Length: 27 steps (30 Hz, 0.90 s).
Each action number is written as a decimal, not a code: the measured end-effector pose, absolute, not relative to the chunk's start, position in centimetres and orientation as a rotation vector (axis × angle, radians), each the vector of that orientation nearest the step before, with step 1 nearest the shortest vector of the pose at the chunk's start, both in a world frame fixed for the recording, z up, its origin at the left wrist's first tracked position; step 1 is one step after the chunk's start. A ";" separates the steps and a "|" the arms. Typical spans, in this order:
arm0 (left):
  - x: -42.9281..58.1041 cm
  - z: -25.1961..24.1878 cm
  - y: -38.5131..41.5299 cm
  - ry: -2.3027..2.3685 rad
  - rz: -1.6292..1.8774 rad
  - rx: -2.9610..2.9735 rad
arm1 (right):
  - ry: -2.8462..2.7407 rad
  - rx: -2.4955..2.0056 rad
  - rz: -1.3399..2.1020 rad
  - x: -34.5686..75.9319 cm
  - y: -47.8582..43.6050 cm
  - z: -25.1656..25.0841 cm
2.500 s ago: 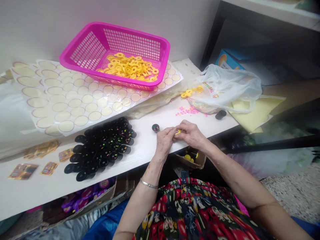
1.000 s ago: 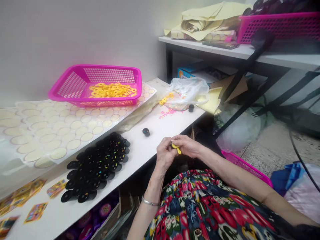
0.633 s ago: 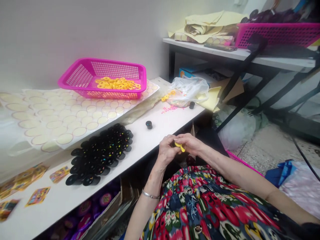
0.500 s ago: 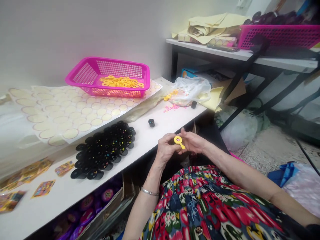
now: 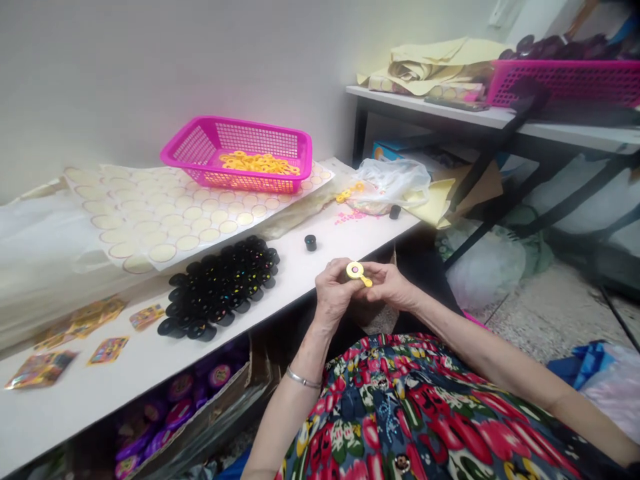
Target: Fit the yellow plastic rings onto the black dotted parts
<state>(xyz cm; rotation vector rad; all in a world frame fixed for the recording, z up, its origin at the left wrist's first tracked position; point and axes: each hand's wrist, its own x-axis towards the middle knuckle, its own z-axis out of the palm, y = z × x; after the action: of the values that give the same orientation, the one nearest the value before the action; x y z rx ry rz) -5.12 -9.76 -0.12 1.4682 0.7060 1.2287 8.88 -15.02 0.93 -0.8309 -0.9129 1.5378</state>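
1. Since the earlier frame, where our right hand (image 5: pixel 395 287) was spread away, we have brought its fingers back in behind the yellow ring piece (image 5: pixel 355 269).
2. Our left hand pinches the yellow ring piece between thumb and fingers; its face is turned up, showing a pink centre, and its tail points toward our right hand.
3. Our right thumb lies just beside the tail end; we cannot tell whether the right fingers press on it.
4. We hold both hands and the piece just off the front edge of the white bench (image 5: pixel 295 270).
5. Inward from that edge, we find one black cup (image 5: pixel 311 243) standing apart from the block of black cups (image 5: pixel 220 290), which sits leftward along the front edge.
6. Toward the bench's right end we note pink bits (image 5: pixel 350 217), loose yellow pieces (image 5: pixel 350 192), a clear bag (image 5: pixel 395 180) and another black cup (image 5: pixel 395 212).
7. Along the rear edge we see the pink basket (image 5: pixel 240 180) resting on a sheet of round labels (image 5: pixel 160 227).
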 end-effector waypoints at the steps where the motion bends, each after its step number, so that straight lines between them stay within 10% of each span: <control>1: -5.1 0.0 -9.8 0.712 1.241 1.477 | -0.918 -0.846 1.517 8.9 -15.0 1.1; 27: 2.0 -0.3 -9.1 0.717 1.072 2.221 | -0.641 -0.887 1.695 16.4 -13.0 -0.9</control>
<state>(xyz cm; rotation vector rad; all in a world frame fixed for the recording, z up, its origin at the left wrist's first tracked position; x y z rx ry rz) 2.02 -9.10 -0.30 2.2206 0.7165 1.0723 16.36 -13.01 -0.85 -0.8872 -0.6409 1.6952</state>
